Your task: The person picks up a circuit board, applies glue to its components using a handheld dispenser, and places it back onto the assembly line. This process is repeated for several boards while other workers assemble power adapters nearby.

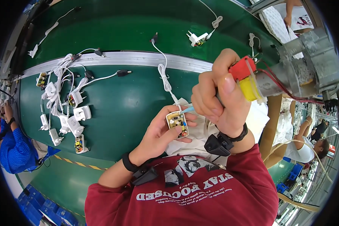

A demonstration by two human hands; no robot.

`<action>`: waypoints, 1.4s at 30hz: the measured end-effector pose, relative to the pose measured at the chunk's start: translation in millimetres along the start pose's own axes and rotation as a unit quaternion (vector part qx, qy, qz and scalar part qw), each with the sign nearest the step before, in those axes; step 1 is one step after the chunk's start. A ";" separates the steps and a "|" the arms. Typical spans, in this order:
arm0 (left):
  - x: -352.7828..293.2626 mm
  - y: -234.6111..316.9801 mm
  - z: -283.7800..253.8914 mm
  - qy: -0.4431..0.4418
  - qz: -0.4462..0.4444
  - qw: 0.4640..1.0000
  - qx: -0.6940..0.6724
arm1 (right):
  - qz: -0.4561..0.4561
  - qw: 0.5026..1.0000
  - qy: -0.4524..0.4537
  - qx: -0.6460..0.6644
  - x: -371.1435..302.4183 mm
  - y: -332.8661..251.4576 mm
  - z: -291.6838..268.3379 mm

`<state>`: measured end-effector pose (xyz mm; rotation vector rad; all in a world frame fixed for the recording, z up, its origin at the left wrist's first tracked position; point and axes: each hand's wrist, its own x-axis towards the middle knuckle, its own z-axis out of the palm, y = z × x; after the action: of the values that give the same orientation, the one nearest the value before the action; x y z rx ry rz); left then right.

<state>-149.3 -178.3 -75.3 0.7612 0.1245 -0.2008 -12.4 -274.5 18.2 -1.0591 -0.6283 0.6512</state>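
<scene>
My left hand (160,130) holds an opened white power adapter (178,124), its circuit board facing up and the thumb on its edge. From its far end a white cable (164,77), coiled and tied, runs out to a black plug. My right hand (222,92) is closed around a dispensing tool with a grey barrel (277,81), a red switch block and a yellow band. Below the fist a pale blue tip (188,109) reaches the adapter's far edge; whether it touches the board I cannot tell.
On the left of the green bench lies a pile of white adapters (75,124) with tangled cables, some with boards exposed. Beyond a metal rail (139,56), more adapters (197,38) lie on a green surface. A cardboard box (273,132) stands at right. Other people work on both sides.
</scene>
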 end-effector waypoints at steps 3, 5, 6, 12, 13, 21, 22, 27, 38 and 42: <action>0.8 0.5 0.1 -0.007 0.000 1.000 -0.003 | 0.012 1.000 0.012 0.014 0.1 -4.0 0.7; 1.0 0.8 -0.6 0.012 -0.009 1.000 -0.002 | 0.027 0.999 0.024 0.040 -0.8 -5.6 1.4; 1.3 1.1 -1.2 0.031 -0.019 0.999 0.000 | 0.028 0.999 0.023 0.040 -1.6 -6.0 2.6; 6.2 5.8 -9.6 0.084 0.015 0.991 -0.101 | 0.023 0.999 0.014 0.027 -7.6 -6.8 8.0; 5.9 7.9 -8.2 0.084 0.022 0.992 -0.094 | 0.021 1.000 0.001 0.001 -7.8 -6.5 8.1; 3.6 12.3 -6.0 0.075 0.036 0.993 -0.085 | 0.029 0.999 -0.025 0.019 -7.7 -4.0 7.1; 3.6 12.2 -6.1 0.075 0.035 0.993 -0.086 | 0.029 0.999 -0.025 0.019 -7.8 -4.3 7.0; 2.1 11.9 -7.3 0.074 0.029 0.994 -0.078 | 0.027 1.000 -0.012 0.008 -8.2 -6.5 8.0; 6.3 13.6 -2.0 0.035 0.036 0.988 -0.147 | 0.011 0.999 -0.041 -0.026 -11.7 -0.6 14.4; 4.5 13.4 -2.4 0.032 0.033 0.988 -0.146 | 0.020 0.999 -0.029 0.001 -11.2 -0.4 17.7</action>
<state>-142.0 -167.8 -68.9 0.4784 0.1854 -0.0922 -32.6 -272.8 23.1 -1.0568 -0.6574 0.7189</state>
